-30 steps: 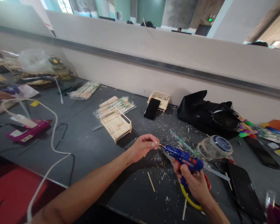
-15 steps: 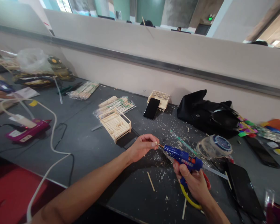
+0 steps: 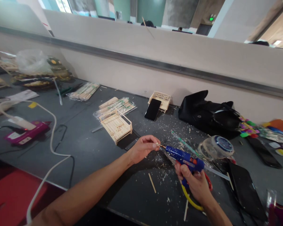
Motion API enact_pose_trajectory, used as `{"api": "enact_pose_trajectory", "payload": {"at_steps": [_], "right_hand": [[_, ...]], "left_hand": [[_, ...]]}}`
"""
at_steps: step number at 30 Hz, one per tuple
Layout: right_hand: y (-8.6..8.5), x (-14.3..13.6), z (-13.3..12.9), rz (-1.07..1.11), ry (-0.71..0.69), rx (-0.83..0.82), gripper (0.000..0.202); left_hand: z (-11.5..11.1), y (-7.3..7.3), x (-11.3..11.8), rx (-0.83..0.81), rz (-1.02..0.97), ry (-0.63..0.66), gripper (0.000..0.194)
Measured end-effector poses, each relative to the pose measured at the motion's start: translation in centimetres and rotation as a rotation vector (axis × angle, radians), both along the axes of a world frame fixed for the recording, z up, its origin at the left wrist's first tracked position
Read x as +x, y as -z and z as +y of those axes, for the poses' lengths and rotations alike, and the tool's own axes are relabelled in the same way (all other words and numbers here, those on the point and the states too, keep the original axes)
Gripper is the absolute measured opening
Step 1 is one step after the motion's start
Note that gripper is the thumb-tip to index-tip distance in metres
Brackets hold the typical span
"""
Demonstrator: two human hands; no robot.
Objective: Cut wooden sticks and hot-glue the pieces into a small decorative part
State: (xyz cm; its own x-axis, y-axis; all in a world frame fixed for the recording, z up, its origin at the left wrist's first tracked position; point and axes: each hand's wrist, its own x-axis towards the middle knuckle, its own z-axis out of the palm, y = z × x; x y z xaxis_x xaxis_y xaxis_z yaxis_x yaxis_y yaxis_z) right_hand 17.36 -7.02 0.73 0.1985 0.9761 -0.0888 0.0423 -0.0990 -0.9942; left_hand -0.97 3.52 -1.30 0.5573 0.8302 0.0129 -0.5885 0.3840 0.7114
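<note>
Head camera, mid-frame: the left hand [image 3: 145,149] pinches a pale piece [image 3: 157,144] by the nozzle [image 3: 162,146] of the glue gun [image 3: 182,157] the right hand [image 3: 195,182] grips; gluing seems unfinished, the miniature stick bed [image 3: 116,127] mostly assembled.

A dark grey tabletop [image 3: 85,153] spans the lower frame — a red stool seat [image 3: 19,194] sits at lower left. Behind runs a pale partition [image 3: 132,78], crossed by a grey rail [image 3: 118,54]. Above it show a bright window [image 3: 63,5] at upper left, a green panel [image 3: 151,11] at top centre and — upper right — a lit exit sign [image 3: 211,18] beside a pale pillar [image 3: 235,20].
</note>
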Motion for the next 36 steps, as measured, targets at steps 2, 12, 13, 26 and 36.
{"api": "enact_pose_trajectory", "payload": {"at_steps": [2, 12, 13, 26, 36], "right_hand": [[0.1, 0.0, 0.0, 0.004, -0.004, 0.000, 0.054], [-0.7, -0.3, 0.2, 0.009, -0.019, 0.013, 0.054], [-0.7, -0.2, 0.1, 0.008, -0.025, 0.022, 0.053], [-0.8, 0.5, -0.1, -0.102, -0.061, 0.208, 0.042], [-5.0, 6.4, -0.5, -0.614, 0.469, 0.406, 0.041]], "left_hand": [[0.0, 0.1, 0.0, -0.003, 0.004, 0.000, 0.023], [0.0, 0.0, 0.1, -0.013, -0.003, -0.006, 0.023], [0.0, 0.0, 0.1, -0.009, -0.008, -0.005, 0.023], [-0.2, -0.1, 0.2, -0.040, -0.020, 0.033, 0.025], [0.1, -0.3, 0.1, -0.042, -0.064, -0.022, 0.025]]}}
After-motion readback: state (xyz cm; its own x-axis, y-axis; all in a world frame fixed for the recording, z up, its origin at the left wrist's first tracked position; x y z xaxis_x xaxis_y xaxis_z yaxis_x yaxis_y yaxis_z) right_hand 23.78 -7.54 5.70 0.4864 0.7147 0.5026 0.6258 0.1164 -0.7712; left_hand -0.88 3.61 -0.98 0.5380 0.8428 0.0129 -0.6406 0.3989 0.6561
